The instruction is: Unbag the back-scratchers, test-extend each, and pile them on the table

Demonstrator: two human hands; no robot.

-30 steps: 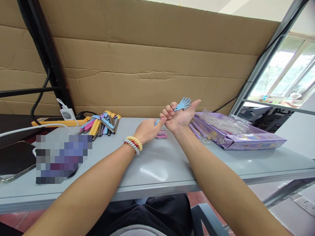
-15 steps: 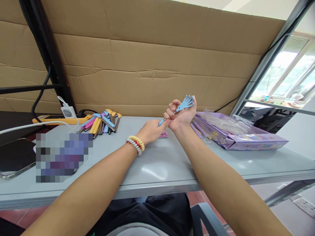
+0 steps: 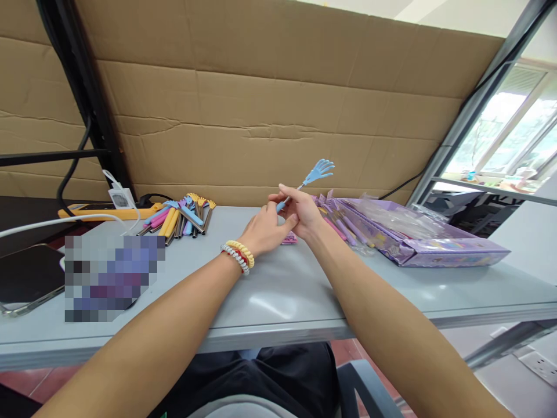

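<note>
Both of my hands meet above the middle of the table, around a back scratcher with a light blue, hand-shaped head (image 3: 319, 172) and a thin metal rod. The scratcher tilts up to the right, its head clear of my fingers. My right hand (image 3: 303, 213) is closed on it, around where the rod meets the blue handle. My left hand (image 3: 266, 231) closes about the lower handle, most of which is hidden by fingers. Beneath the hands, a small pink item (image 3: 289, 238) lies on the table, partly covered.
Several back scratchers (image 3: 180, 219) in mixed colours lie piled at the left back. A purple box (image 3: 452, 251) with clear plastic packaging stands on the right, wrapped scratchers (image 3: 348, 229) beside it. A phone (image 3: 30, 276), white cable and yellow power strip (image 3: 93, 213) occupy the left.
My right hand has moved from cradling the scratcher's head down to the lower rod. The blue head now stands free, slightly higher and further left.
</note>
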